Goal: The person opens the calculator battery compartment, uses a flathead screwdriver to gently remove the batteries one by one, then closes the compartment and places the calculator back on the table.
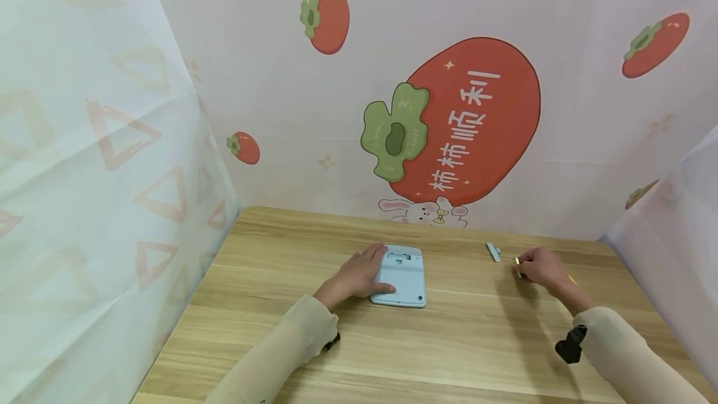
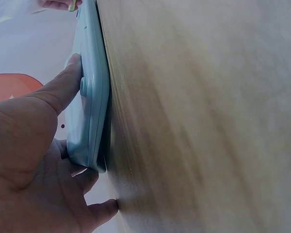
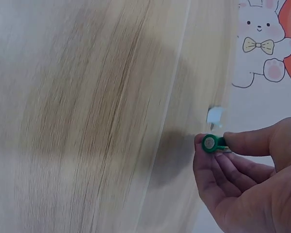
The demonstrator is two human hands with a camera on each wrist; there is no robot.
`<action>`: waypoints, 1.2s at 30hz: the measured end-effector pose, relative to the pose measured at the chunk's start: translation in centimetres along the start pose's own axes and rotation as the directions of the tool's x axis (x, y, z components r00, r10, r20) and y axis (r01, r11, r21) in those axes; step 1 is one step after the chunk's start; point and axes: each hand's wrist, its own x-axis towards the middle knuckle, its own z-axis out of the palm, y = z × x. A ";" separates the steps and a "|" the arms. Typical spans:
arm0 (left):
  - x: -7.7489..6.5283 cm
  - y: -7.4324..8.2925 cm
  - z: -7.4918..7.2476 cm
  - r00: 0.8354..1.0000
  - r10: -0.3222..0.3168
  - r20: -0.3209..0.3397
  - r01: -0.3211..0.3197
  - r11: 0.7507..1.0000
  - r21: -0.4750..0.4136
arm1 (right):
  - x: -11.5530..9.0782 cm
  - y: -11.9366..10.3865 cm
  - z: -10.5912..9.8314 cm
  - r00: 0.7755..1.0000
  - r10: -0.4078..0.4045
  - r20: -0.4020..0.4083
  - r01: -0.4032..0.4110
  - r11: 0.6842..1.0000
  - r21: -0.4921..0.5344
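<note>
Device braced flat, a battery in my right grip

Nearest me are my pale sleeves (image 1: 280,341) and a black wrist mount (image 1: 571,346) by the right cuff; beyond them my left grip (image 1: 359,273) is spread wide over the left edge of the pale blue device (image 1: 406,285), thumb across its face; the device lies back side up on the wooden surface (image 1: 449,354), its recess (image 1: 399,257) uncovered toward the far end; well apart to the right, my right grip (image 1: 543,267) is narrow, thumb and fingertip pinching what looks like a green-ringed battery (image 3: 209,142); slightly farther, near the back edge, lies a loose strip (image 1: 493,252), probably the recess's cover.

I judge the step in hand to be battery handling with the compartment open; whether this cell is meant for the recess or for laying aside, I cannot tell; if for the recess, the next move calls for carrying it left, matching its ends and pressing it home while my left grip braces the device.

I can read no brand or label on device or battery; farthest off, white characters (image 1: 467,126) on the backdrop (image 1: 280,67) read 柿柿顺利.
</note>
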 end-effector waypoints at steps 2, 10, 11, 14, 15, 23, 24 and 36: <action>0.0 0.0 0.0 1.000 0.000 0.001 0.000 1.000 0.000 | -0.2 0.1 -0.2 1.000 -0.026 -0.012 0.025 0.995 -0.092; 0.0 0.0 0.1 1.000 -0.003 0.001 0.003 1.000 -0.008 | -0.4 1.2 -0.3 0.989 -0.130 -0.069 0.102 0.943 -0.316; 0.0 0.0 0.1 1.000 -0.004 0.002 0.004 1.000 -0.009 | -0.4 1.3 -0.3 0.987 -0.140 -0.078 0.108 0.939 -0.327; 0.0 0.0 0.1 1.000 -0.004 0.002 0.004 1.000 -0.009 | -0.4 1.8 -0.2 0.985 -0.151 -0.085 0.111 0.927 -0.359; 0.0 0.0 0.1 1.000 -0.004 0.001 0.004 1.000 -0.008 | -0.4 1.9 -0.2 0.985 -0.152 -0.085 0.111 0.923 -0.369; 0.1 -0.1 0.2 1.000 -0.006 0.001 0.006 1.000 -0.007 | -0.3 2.3 -0.1 0.976 -0.178 -0.127 0.100 0.880 -0.464; 0.1 -0.1 0.2 1.000 -0.006 0.001 0.006 1.000 -0.008 | -0.3 2.3 -0.2 0.976 -0.177 -0.129 0.097 0.878 -0.469; 0.1 -0.1 0.1 1.000 0.001 0.002 -0.001 1.000 -0.004 | -0.1 2.8 -0.2 0.979 -0.162 -0.126 0.082 0.871 -0.485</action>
